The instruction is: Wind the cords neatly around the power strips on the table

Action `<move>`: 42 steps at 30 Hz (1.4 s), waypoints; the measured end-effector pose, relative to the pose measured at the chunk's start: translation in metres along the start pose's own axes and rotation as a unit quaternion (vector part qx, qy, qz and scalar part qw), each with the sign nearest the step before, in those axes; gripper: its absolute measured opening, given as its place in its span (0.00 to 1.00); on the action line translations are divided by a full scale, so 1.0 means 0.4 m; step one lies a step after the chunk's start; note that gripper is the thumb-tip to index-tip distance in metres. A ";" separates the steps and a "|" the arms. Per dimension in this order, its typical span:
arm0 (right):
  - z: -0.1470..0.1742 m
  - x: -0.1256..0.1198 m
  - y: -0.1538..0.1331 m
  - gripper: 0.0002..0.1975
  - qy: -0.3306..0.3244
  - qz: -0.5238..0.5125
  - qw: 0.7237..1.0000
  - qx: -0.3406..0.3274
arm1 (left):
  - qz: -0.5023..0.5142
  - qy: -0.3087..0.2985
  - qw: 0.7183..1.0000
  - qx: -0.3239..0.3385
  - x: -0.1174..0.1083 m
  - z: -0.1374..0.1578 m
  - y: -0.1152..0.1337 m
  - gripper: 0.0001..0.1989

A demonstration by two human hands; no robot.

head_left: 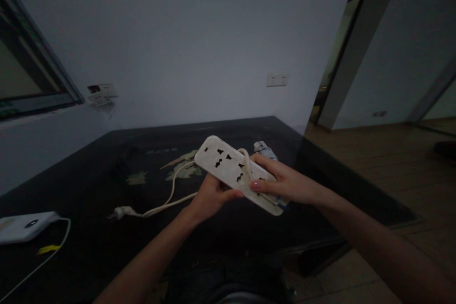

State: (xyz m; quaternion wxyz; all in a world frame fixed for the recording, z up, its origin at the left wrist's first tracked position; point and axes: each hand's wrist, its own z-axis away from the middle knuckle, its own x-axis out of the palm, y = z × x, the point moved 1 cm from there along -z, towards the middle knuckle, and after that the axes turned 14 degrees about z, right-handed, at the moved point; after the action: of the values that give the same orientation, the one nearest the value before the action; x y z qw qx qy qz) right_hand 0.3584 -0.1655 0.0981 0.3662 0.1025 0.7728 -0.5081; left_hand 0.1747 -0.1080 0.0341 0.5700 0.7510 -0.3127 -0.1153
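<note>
A white power strip [228, 164] is held tilted above the dark table, its sockets facing up toward me. My left hand [210, 199] grips its near edge from below, the thumb lying along the side. My right hand [276, 178] is closed around the other half, pressing the white cord [245, 159] that loops over the strip. Some of the cord runs off to the left and ends in a plug [123, 212] near the table's surface. Something blue shows at the strip's lower right end; I cannot make out what it is.
Behind the strip, a whitish wrapped bundle [264, 148] lies on the dark table [142, 147]. A white device [28, 225] with a cable and a yellow tag [49, 249] rests at the left. Wall sockets [278, 80] are on the white wall behind. Wooden floor [359, 166] lies to the right.
</note>
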 end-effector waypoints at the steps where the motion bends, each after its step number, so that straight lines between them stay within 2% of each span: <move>1: -0.002 0.000 0.002 0.19 0.003 -0.006 1.000 -0.015 | 0.004 0.006 1.000 0.002 -0.001 0.000 -0.001 0.30; 6: -0.011 -0.003 0.010 0.18 0.006 -0.036 0.998 -0.051 | 0.007 0.012 1.000 0.009 -0.010 -0.004 -0.007 0.26; 13: -0.019 0.007 0.007 0.23 -0.019 -0.102 0.995 -0.011 | 0.008 0.013 1.000 0.013 0.001 0.007 0.006 0.28; 19: -0.022 0.010 0.009 0.23 -0.032 -0.099 0.994 0.035 | 0.018 -0.001 1.000 0.005 0.013 0.008 0.009 0.34; 26: -0.016 0.015 0.009 0.25 -0.056 -0.120 0.990 0.048 | 0.032 -0.043 0.998 0.025 0.024 0.002 0.002 0.43; 32: -0.005 0.027 0.003 0.26 -0.084 -0.180 0.976 0.086 | 0.048 -0.043 0.998 0.007 0.024 0.003 -0.005 0.45; 36: -0.005 0.022 -0.005 0.22 -0.057 -0.130 0.987 0.077 | 0.025 -0.048 0.998 0.022 0.018 -0.001 -0.003 0.47; 39: -0.002 0.016 -0.014 0.20 -0.035 -0.086 0.995 0.044 | -0.040 -0.082 0.995 0.050 0.009 -0.006 0.011 0.47; 42: 0.003 0.016 -0.025 0.21 -0.048 -0.079 0.995 0.028 | -0.071 -0.156 0.984 0.041 0.003 -0.009 0.024 0.50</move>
State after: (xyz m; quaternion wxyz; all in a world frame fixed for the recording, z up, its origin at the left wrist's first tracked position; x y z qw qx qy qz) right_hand 0.3492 -0.1726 0.1008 0.3588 0.0271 0.7453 -0.5613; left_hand 0.1743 -0.1074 0.0443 0.4737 0.7666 -0.3481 -0.2584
